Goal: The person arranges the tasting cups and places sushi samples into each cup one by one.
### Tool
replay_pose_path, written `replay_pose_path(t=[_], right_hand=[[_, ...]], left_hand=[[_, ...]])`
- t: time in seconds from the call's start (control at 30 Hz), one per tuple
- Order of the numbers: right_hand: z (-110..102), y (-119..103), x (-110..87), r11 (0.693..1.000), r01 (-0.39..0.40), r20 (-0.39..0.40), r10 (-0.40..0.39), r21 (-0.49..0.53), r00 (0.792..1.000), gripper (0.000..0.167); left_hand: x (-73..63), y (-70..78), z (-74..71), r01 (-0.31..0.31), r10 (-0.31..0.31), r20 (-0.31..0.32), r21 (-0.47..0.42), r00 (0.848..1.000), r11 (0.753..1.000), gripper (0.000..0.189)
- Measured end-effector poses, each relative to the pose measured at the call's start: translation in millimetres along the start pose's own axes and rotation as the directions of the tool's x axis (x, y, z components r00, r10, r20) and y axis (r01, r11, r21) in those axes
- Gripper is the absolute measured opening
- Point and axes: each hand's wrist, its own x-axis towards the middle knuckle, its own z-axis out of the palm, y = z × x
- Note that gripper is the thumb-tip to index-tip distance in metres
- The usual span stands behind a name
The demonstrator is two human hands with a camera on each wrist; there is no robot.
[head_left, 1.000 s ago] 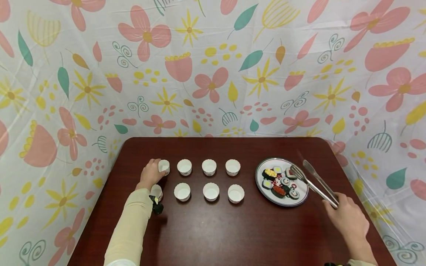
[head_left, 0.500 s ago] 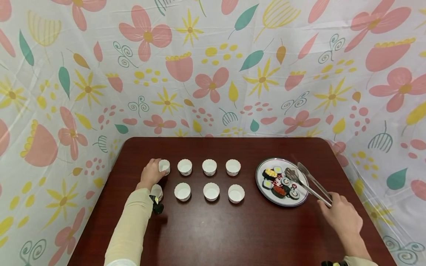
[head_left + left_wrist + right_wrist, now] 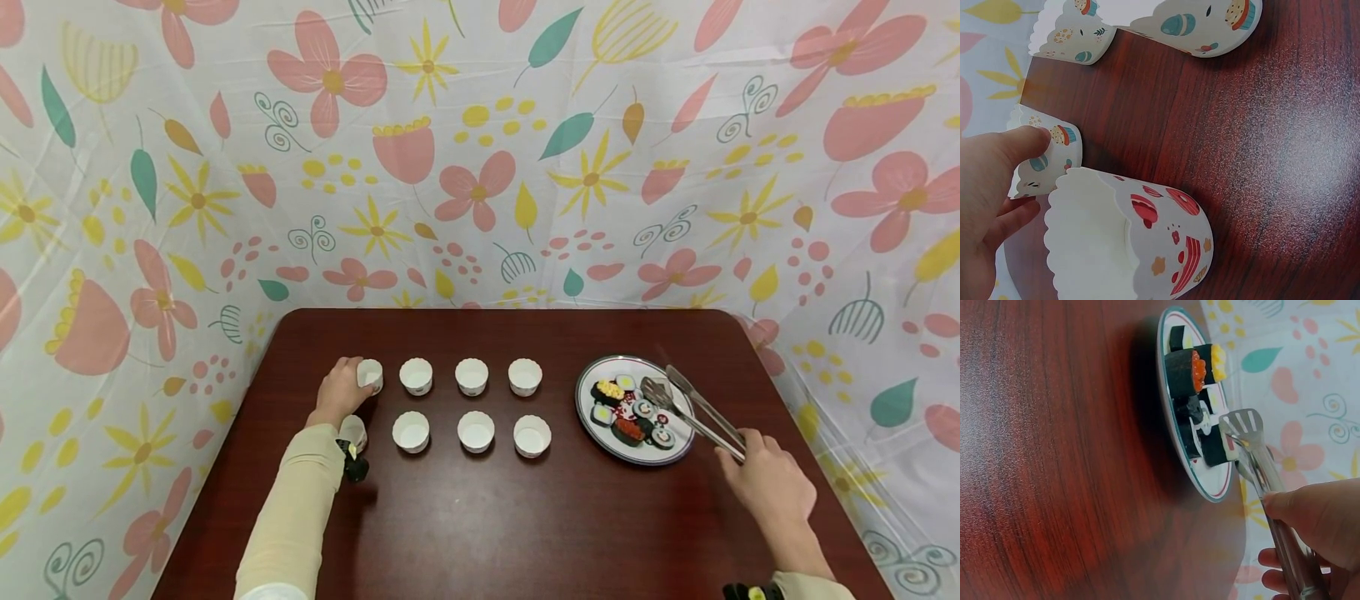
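Observation:
My left hand [image 3: 342, 390] grips a white paper baking cup [image 3: 371, 377] at the back left, thumb on its printed outer wall in the left wrist view. Just in front of it stands another baking cup [image 3: 1175, 231] with red prints, partly hidden by the left wrist in the head view. My right hand [image 3: 772, 483] holds metal serving tongs [image 3: 708, 431]. Their slotted end [image 3: 1244, 428] overlaps a sushi roll [image 3: 1217, 447] at the right side of the round plate [image 3: 596, 442]. The plate carries several sushi pieces, among them one with orange roe [image 3: 628, 431] and one with yellow topping [image 3: 609, 392].
More white baking cups stand in two rows, including a back one [image 3: 472, 377] and a front one [image 3: 476, 432]. They sit on a dark red-brown table [image 3: 465, 533]. A flower-patterned cloth [image 3: 480, 125] hangs behind and around the table.
My right hand and the tongs have moved a little to the left, bringing the tongs' ends farther over the plate's right side. The left hand stays on its baking cup.

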Motion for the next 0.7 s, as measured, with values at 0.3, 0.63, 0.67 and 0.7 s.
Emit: replay_pose_path(t=[0.3, 0.63, 0.67, 0.7], right_hand=[[-2.7, 1.1, 0.6, 0.999, -0.009, 0.060, 0.011, -0.032, 0.998, 0.045], [0.2, 1.9, -2.1, 0.999, -0.004, 0.017, 0.004, -0.032, 1.000, 0.043], [0.7, 2.4, -2.1, 0.999, 0.002, 0.009, -0.002, -0.033, 1.000, 0.043], [1.3, 2.8, -2.2, 0.999, 0.008, 0.001, -0.008, -0.033, 1.000, 0.043]], left_hand=[[-0.5, 0.1, -0.5, 0.008, -0.008, 0.008, -0.007, 1.000, 1.000, 0.063], [0.2, 0.5, -1.2, 0.013, -0.013, 0.015, -0.007, 1.000, 1.000, 0.063], [0.2, 0.5, -1.2, 0.015, -0.015, 0.015, -0.006, 1.000, 1.000, 0.063], [0.3, 0.6, -1.1, 0.015, -0.015, 0.015, -0.006, 1.000, 1.000, 0.063]])
